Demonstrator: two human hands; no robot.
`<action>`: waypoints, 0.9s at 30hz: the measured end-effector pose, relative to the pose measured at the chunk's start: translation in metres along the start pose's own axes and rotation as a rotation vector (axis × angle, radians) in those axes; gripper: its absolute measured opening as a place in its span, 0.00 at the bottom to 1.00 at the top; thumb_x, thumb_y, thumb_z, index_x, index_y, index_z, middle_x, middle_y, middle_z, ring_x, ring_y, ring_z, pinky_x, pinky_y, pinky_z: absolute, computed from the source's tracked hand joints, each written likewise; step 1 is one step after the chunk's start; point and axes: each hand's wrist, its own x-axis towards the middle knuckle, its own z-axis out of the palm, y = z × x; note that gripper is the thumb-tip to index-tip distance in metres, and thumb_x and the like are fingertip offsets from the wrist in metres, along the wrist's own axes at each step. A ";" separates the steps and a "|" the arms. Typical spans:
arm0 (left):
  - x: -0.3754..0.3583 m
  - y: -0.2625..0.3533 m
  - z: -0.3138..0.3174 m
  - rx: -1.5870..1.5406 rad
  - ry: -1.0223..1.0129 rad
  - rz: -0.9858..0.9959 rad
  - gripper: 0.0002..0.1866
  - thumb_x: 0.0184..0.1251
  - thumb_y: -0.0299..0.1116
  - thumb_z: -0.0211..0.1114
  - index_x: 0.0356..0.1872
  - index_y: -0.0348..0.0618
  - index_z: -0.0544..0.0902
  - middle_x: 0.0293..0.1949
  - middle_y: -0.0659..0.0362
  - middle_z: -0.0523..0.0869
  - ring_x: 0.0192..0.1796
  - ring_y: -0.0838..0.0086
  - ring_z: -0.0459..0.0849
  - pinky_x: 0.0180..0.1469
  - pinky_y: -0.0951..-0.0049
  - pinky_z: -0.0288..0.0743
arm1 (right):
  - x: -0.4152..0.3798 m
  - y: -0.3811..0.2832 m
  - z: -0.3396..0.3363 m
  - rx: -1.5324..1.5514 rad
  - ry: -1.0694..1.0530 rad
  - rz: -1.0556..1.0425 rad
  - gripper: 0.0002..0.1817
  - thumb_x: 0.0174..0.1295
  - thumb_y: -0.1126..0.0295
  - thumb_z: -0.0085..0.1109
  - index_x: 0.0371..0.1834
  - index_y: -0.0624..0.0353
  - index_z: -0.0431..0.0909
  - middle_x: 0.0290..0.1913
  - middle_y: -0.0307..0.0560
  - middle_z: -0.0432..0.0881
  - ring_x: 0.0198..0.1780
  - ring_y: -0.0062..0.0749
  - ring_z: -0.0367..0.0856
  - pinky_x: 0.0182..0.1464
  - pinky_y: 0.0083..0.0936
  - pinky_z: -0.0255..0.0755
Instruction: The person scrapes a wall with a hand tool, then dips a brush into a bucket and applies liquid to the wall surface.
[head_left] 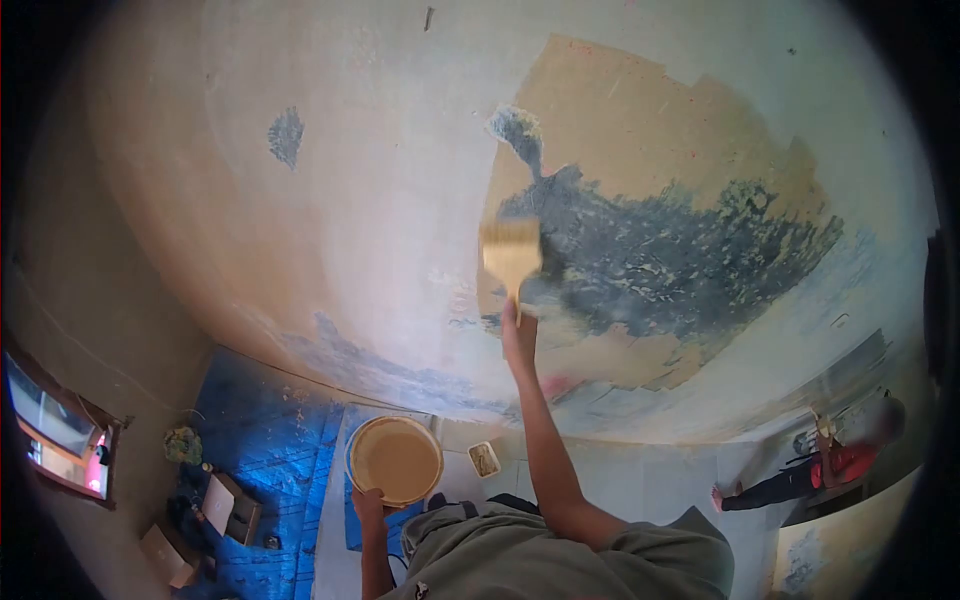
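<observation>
My right hand (517,338) is raised to the wall and closed around the handle of a wide paintbrush (512,258). The brush head is smeared by motion and lies over the left edge of a tan painted area (610,105), beside a rough dark grey patch (670,255). Lower down, my left hand (369,502) grips the near rim of a round bucket (352,455) of tan liquid, thumb over the edge. Most of its fingers are hidden beneath the bucket.
A small tray (484,459) rests on the floor right of the bucket. Blue sheeting (285,440) covers the floor at left, with open cardboard boxes (222,505) on it. At far right, another person (835,465) in red and dark trousers is by the wall. A window (60,430) is at left.
</observation>
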 end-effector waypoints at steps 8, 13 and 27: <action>0.003 -0.006 -0.024 -0.067 0.014 0.114 0.35 0.39 0.22 0.48 0.58 0.39 0.62 0.45 0.43 0.75 0.33 0.48 0.82 0.22 0.54 0.83 | -0.106 0.185 -0.011 0.338 -0.385 1.146 0.24 0.63 0.49 0.43 0.16 0.54 0.67 0.10 0.37 0.63 0.08 0.23 0.57 0.11 0.24 0.49; -0.004 0.003 -0.031 -0.079 0.009 0.115 0.34 0.41 0.21 0.49 0.58 0.39 0.60 0.44 0.41 0.75 0.32 0.47 0.82 0.22 0.53 0.83 | -0.070 0.111 -0.019 0.393 -0.463 0.874 0.22 0.63 0.54 0.45 0.15 0.54 0.66 0.10 0.33 0.60 0.07 0.17 0.50 0.10 0.19 0.40; -0.011 0.012 -0.028 -0.065 0.013 0.117 0.32 0.42 0.24 0.49 0.57 0.35 0.61 0.43 0.40 0.76 0.31 0.49 0.83 0.21 0.57 0.84 | 0.048 -0.256 -0.041 0.579 -0.082 -0.085 0.19 0.62 0.54 0.50 0.20 0.57 0.71 0.12 0.28 0.58 0.13 0.11 0.52 0.16 0.15 0.43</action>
